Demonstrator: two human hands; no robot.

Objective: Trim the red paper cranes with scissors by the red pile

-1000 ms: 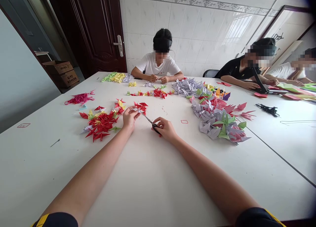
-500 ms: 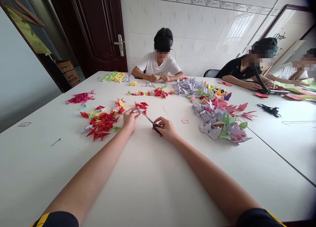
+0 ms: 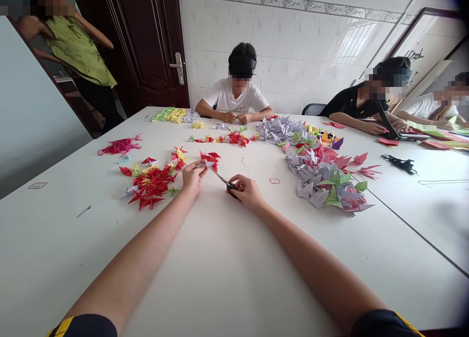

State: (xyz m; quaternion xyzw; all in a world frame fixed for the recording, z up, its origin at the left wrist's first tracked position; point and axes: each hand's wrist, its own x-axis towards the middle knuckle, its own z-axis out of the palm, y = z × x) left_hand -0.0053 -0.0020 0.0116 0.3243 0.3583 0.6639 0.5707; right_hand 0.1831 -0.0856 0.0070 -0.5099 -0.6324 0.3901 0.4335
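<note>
Between the fingertips of my left hand (image 3: 192,179) is a small pale paper crane, partly hidden by the fingers. My right hand (image 3: 247,189) grips a pair of scissors (image 3: 220,178) by its black handles. The blades point up and left, their tips at the pale piece; whether they touch it I cannot tell. Just beyond my left fingers lie a few red paper cranes (image 3: 212,156). A pile of mostly red cranes (image 3: 152,183), with some yellow and white ones, sits left of that hand.
Large grey, pink and green cranes (image 3: 322,176) are heaped to the right. Pink string (image 3: 119,145) lies at far left, black cords (image 3: 399,163) at far right. Across the white table (image 3: 227,259) sits a person in white (image 3: 240,95); others sit right. Someone in green (image 3: 80,53) stands by the door.
The person in green has come further into view at the doorway, hiding the cardboard boxes. My hands and the scissors have hardly moved.
</note>
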